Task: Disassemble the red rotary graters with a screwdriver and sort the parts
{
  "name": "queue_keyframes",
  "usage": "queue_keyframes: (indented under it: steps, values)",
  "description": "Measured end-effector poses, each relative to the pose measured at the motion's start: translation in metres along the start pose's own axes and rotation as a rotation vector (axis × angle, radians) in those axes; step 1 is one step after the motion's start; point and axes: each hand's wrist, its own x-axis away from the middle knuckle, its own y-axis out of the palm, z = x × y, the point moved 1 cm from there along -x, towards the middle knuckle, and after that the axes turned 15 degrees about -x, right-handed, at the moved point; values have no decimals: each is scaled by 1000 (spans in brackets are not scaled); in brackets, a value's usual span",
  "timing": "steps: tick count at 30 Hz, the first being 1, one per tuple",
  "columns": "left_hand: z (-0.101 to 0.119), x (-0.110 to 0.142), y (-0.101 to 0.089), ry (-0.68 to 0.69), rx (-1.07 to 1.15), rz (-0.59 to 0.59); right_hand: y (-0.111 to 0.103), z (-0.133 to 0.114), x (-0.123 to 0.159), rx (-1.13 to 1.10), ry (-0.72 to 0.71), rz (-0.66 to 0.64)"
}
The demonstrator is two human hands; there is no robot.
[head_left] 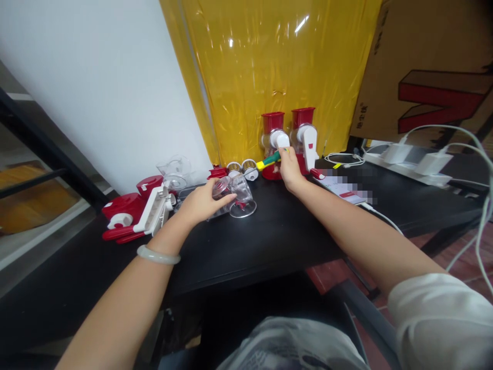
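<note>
My right hand (291, 168) is closed round a screwdriver (270, 160) with a green and yellow handle. The tool points left, its yellow end near the metal grater drums (249, 168); its tip is hard to make out. My left hand (202, 204) grips a clear plastic housing (242, 190), thumb along the near side and most fingers hidden behind it. Small red parts show through the clear plastic, whose round base faces me. Behind the right hand stands a red and white rotary grater (272, 123), with a second rotary grater (304, 121) beside it.
White crank arms (151, 210) with red handles and red bases (124, 206) lie at the left. Further back is another clear housing (175, 167). To the right are a phone (341, 188), a power strip (408, 167) and cables. Yellow film (246, 67) hangs behind the black table (262, 236).
</note>
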Motion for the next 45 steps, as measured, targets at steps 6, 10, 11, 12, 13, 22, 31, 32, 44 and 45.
queue_keyframes:
  steps: [6,10,11,12,13,22,31,32,44,45]
  values:
    - [0,0,0,-3,9,-4,-3,5,-4,-12,-73,-42]
    - [0,0,0,-7,-2,-7,-1,3,-2,-33,-53,-18]
    - [0,0,0,-10,-5,-6,0,3,-1,-35,-37,-11]
    - [0,0,0,-11,-6,-6,1,2,0,-37,-19,-2]
    - [0,0,0,-12,-4,-8,2,1,1,-40,1,11]
    - [0,0,0,1,-1,0,1,5,-1,-69,45,29]
    - [0,0,0,3,-13,-3,-4,5,-2,43,-55,-13]
    - [0,0,0,2,-11,-6,-3,4,-2,35,-57,-10]
    - [1,2,-3,5,-8,-5,5,-4,4,-57,57,46]
    - [1,2,-3,9,-5,0,4,-4,3,-54,60,36]
